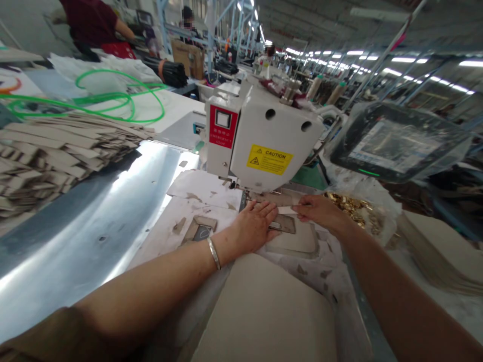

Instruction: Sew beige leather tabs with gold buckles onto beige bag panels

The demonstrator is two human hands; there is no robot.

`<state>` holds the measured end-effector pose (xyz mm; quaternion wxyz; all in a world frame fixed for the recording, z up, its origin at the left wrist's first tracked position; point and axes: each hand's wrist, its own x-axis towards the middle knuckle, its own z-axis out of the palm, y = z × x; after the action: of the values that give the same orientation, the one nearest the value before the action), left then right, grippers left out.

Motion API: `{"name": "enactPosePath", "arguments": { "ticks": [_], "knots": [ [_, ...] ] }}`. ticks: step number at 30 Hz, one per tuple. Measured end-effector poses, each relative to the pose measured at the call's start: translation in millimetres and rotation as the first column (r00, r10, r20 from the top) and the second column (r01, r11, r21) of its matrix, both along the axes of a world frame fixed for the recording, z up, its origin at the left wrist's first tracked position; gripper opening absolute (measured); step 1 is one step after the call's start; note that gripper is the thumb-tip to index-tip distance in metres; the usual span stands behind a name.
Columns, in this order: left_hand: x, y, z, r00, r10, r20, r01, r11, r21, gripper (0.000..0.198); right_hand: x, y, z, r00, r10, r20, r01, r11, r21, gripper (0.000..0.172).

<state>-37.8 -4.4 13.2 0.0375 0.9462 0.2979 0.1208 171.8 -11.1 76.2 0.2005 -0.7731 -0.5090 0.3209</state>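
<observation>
Head view looks down on a beige fabric piece (pixel 298 240) lying flat on the white work plate (pixel 196 211), just in front of the foot of a white sewing machine (pixel 264 136). A small, darker patch (pixel 284 223) sits on the near edge of that piece, between the two hands.

Left hand (pixel 253 226) lies palm down on the fabric, fingers straight and close together, their tips pointing toward the machine and touching the edge of the patch. A silver bangle (pixel 214 253) rings that wrist. Right hand (pixel 320 210) comes in from the right side, its fingers drawn together and pressing the top edge of the patch area; whether it pinches the cloth or only holds it down I cannot tell.

Nearer the body, a larger beige sheet (pixel 264 311) overlaps the plate's front edge. Just right of the right hand lies a clear bag of gold metal parts (pixel 350 206). Above it hangs a screen (pixel 396 146) wrapped in plastic. The machine carries a yellow caution sticker (pixel 269 159) and a red label (pixel 223 125).

Left of the plate stretches a shiny metal table (pixel 94 226), with a stack of beige cut pieces (pixel 56 151) and a green hose (pixel 113 95) behind it. A person in a dark red top (pixel 94 22) stands far back on the left.
</observation>
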Motion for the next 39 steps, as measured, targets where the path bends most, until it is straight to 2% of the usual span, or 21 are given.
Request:
{"name": "enactPosePath", "arguments": {
  "ticks": [2, 4, 6, 8, 15, 23, 26, 31, 36, 39],
  "knots": [
    [-0.1, 0.3, -1.0, 1.000, -0.002, -0.002, 0.002, 1.000, 0.004, 0.057, -0.3, -2.2, -0.3, 0.955, -0.113, -0.275, 0.105, 0.994, -0.044, 0.024],
    [0.0, 0.8, -2.0, 1.000, -0.003, 0.001, 0.003, 1.000, 0.006, 0.058, 1.2, -4.4, -4.1, 0.860, -0.196, -0.471, 0.173, 0.981, -0.093, 0.024],
    [0.3, 1.4, -3.2, 1.000, -0.004, 0.012, 0.004, 1.000, 0.009, 0.057, 3.7, -5.9, -8.6, 0.787, -0.244, -0.566, 0.217, 0.969, -0.116, 0.025],
    [0.6, 1.8, -4.1, 1.000, -0.007, 0.021, 0.007, 1.000, 0.009, 0.056, 5.8, -6.4, -11.1, 0.752, -0.284, -0.595, 0.255, 0.958, -0.135, 0.026],
    [0.9, 1.2, -0.3, 1.000, 0.002, -0.020, -0.002, 1.000, -0.013, 0.058, 0.7, -3.7, -7.3, 0.738, -0.384, -0.555, 0.344, 0.922, -0.180, 0.027],
    [1.7, 0.3, 2.6, 1.000, 0.001, -0.030, -0.001, 1.000, -0.016, 0.058, 0.9, -3.5, -13.8, 0.780, -0.379, -0.499, 0.354, 0.924, -0.148, 0.027],
    [0.9, 0.3, 2.2, 1.000, -0.002, -0.031, 0.002, 1.000, -0.013, 0.058, 0.9, -3.6, -19.3, 0.820, -0.359, -0.445, 0.343, 0.932, -0.120, 0.027],
    [1.6, 1.1, -0.3, 0.999, 0.005, -0.036, -0.005, 1.000, 0.008, 0.057, -4.6, -4.7, -22.3, 0.910, -0.328, -0.252, 0.317, 0.945, -0.085, 0.027],
    [22.3, -0.2, -2.7, 0.988, -0.155, -0.020, 0.156, 0.984, 0.083, 0.050, -2.0, -6.3, -21.3, 0.921, -0.298, -0.252, 0.262, 0.951, -0.167, 0.025],
    [27.7, -1.6, 0.0, 0.986, -0.164, 0.007, 0.162, 0.981, 0.110, 0.049, 2.8, -5.6, -26.2, 0.927, -0.283, -0.245, 0.246, 0.954, -0.171, 0.022]
  ]
}}
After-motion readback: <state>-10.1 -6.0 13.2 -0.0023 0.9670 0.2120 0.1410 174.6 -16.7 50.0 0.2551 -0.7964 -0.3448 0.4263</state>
